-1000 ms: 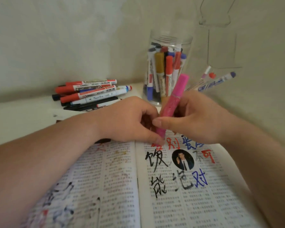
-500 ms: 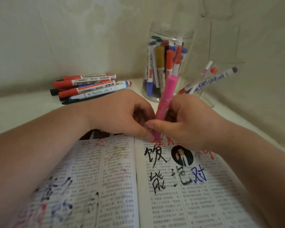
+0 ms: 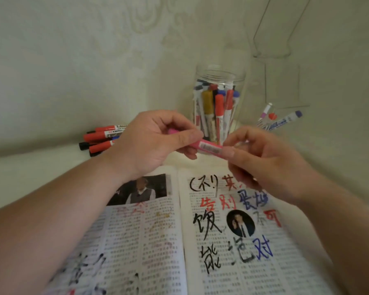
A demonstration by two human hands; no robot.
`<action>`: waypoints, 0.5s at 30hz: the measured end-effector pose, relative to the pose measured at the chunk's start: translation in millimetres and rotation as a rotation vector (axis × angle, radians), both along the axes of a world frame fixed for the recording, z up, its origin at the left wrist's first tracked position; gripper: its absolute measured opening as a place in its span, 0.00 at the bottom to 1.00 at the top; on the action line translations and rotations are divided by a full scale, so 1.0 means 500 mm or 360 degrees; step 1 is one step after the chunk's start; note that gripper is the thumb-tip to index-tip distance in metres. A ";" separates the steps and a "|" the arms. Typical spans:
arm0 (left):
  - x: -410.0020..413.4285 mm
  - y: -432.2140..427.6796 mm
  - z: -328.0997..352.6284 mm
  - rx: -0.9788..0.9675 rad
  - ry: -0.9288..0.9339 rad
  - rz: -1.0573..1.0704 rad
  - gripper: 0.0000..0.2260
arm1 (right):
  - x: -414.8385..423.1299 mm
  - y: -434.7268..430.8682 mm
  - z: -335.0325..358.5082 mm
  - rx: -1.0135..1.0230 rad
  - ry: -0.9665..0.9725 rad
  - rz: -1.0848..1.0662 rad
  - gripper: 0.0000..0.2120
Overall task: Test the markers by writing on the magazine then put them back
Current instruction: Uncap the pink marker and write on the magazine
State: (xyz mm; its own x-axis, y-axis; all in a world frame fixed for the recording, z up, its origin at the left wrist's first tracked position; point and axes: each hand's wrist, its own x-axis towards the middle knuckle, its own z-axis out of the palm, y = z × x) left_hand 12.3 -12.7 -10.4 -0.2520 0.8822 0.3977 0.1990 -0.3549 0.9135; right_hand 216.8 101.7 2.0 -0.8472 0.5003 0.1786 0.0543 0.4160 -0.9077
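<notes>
Both hands hold one pink marker (image 3: 208,147) level above the open magazine (image 3: 162,231), the left hand (image 3: 151,141) curled round one end and the right hand (image 3: 262,158) pinching the other, with the marker jar (image 3: 218,103) just behind.

Likely a corner of a home: cream wallpaper embossed with scrolls (image 3: 136,28), pale tabletop (image 3: 19,173) meeting it, clear plastic jar (image 3: 219,71) crammed with coloured markers (image 3: 218,107), open printed magazine (image 3: 124,241) scribbled over in ink.
</notes>
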 end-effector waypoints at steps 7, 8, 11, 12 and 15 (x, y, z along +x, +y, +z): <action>0.034 0.006 -0.030 -0.0517 0.0717 -0.0221 0.07 | -0.017 0.017 -0.023 -0.0353 0.0619 -0.0195 0.08; 0.036 0.005 -0.032 -0.0522 0.0705 -0.0217 0.07 | -0.019 0.014 -0.022 -0.0364 0.0661 -0.0209 0.08; 0.037 0.003 -0.032 -0.0440 0.0791 -0.0109 0.09 | -0.020 0.008 -0.018 -0.0351 0.0698 -0.0242 0.07; 0.036 0.002 -0.033 -0.0409 0.0813 -0.0076 0.08 | -0.020 0.006 -0.018 -0.0350 0.0678 -0.0239 0.08; 0.033 0.004 -0.039 -0.0369 0.0822 -0.0068 0.11 | -0.019 0.003 -0.020 -0.0395 0.0618 -0.0254 0.08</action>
State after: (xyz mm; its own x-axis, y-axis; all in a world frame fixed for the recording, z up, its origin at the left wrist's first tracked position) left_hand 28.8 -10.9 -29.9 -0.0384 0.9664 0.2542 0.6304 -0.1739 0.7565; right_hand 207.1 103.3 -7.8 -0.6508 0.6863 0.3248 -0.2623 0.1983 -0.9444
